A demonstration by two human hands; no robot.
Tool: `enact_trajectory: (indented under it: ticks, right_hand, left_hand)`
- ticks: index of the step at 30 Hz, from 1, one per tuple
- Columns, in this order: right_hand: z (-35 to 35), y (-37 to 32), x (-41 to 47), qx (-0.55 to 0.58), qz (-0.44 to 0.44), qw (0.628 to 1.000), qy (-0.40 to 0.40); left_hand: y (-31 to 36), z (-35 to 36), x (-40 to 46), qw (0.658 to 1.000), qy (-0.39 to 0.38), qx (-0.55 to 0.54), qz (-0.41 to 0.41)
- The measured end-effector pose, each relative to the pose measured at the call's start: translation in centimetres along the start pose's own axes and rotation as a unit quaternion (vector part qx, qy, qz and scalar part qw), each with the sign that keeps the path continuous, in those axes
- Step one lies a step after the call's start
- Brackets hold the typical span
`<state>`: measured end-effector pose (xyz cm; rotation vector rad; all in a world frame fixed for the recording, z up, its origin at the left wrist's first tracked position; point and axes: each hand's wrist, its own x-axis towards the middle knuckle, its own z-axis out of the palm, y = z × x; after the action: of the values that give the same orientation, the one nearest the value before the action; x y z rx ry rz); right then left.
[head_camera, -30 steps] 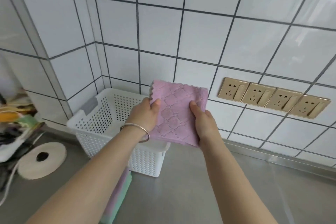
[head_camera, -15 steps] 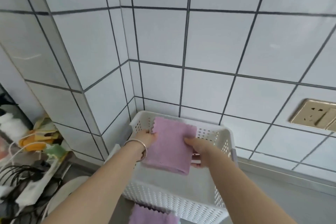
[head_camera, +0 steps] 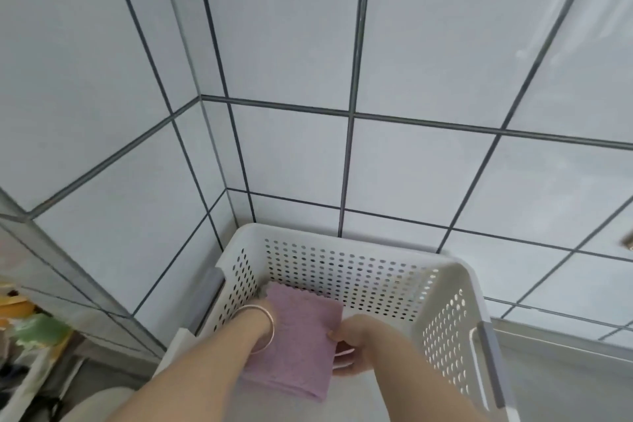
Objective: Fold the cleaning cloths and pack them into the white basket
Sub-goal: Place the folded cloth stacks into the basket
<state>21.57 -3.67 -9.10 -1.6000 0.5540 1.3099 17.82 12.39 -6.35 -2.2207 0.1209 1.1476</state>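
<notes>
Folded pink cloth (head_camera: 301, 339) sits low inside white basket (head_camera: 346, 250), toward its left wall; both hands reach in over the near rim; left hand (head_camera: 263, 313) mostly hidden behind its wrist, bracelet (head_camera: 267, 327) on it, pressed against the cloth's left edge, its grip cannot be told; right hand (head_camera: 356, 346) grip pinching the cloth's right edge, fingers under and thumb on top; basket stands in tiled wall (head_camera: 428, 44) corner on grey surface (head_camera: 565, 384); clutter (head_camera: 24, 336) at far left, blurred.

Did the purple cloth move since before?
Yes. The purple cloth went down: before, both hands held it up by the basket's rim; now it sits low inside the white basket, below the rim.
</notes>
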Motion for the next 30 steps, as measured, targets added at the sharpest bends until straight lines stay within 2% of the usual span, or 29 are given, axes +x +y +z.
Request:
enact_trajectory:
  ticks: [2, 5, 10, 13, 15, 17, 20, 22, 23, 25, 28, 29, 30]
  right_hand:
    - [0.1, -0.6, 0.4, 0.022, 0.002, 1.0, -0.005]
    - [0.2, -1.1, 0.8, 0.038, -0.009, 0.999, -0.001]
    - [-0.1, -0.7, 1.7, 0.118, -0.031, 0.993, -0.009]
    - [0.2, -0.2, 2.0, 0.109, -0.05, 0.993, 0.012]
    - [0.7, -0.1, 2.2, 0.054, -0.061, 0.996, 0.039]
    - [1.1, -0.6, 2.4, -0.06, -0.078, 0.99, 0.104]
    - [1.6, -1.6, 1.7, -0.221, -0.115, 0.951, 0.182]
    - [2.3, -2.3, 1.3, -0.299, -0.143, 0.918, 0.216]
    - [2.7, -2.4, 1.0, -0.332, -0.156, 0.901, 0.232]
    - [3.3, -2.4, 0.7, -0.355, -0.167, 0.885, 0.252]
    - [3.2, -2.3, 0.4, -0.349, -0.164, 0.891, 0.238]
    - [3.0, -2.3, 0.5, -0.366, -0.158, 0.884, 0.245]
    - [3.0, -2.5, 0.1, -0.402, -0.162, 0.864, 0.254]
  left_hand:
    - [-0.3, -0.2, 1.2, 1.0, -0.016, 0.024, 0.0]
    - [-0.3, -0.9, 1.7, 0.999, -0.031, -0.016, -0.01]
    - [-0.6, -1.5, 1.7, 0.998, -0.035, 0.057, -0.001]
    - [-0.3, -1.1, 2.0, 1.0, -0.022, 0.017, 0.001]
    - [-0.2, -0.8, 2.2, 1.0, -0.012, -0.014, -0.01]
    - [-0.8, -0.9, 1.9, 0.998, -0.016, -0.052, -0.023]
    - [-1.4, -1.7, 0.8, 0.984, -0.012, -0.171, -0.052]
    - [-1.0, -1.7, 0.9, 0.956, 0.045, -0.28, -0.078]
    - [-0.7, -1.6, 0.8, 0.948, 0.066, -0.299, -0.081]
    - [-0.2, -1.3, 0.8, 0.928, 0.081, -0.35, -0.1]
    - [-0.1, -1.2, 0.3, 0.884, 0.121, -0.43, -0.138]
    - [-0.2, -1.4, 0.2, 0.879, 0.152, -0.428, -0.145]
    - [-0.2, -1.5, 0.0, 0.889, 0.17, -0.402, -0.141]
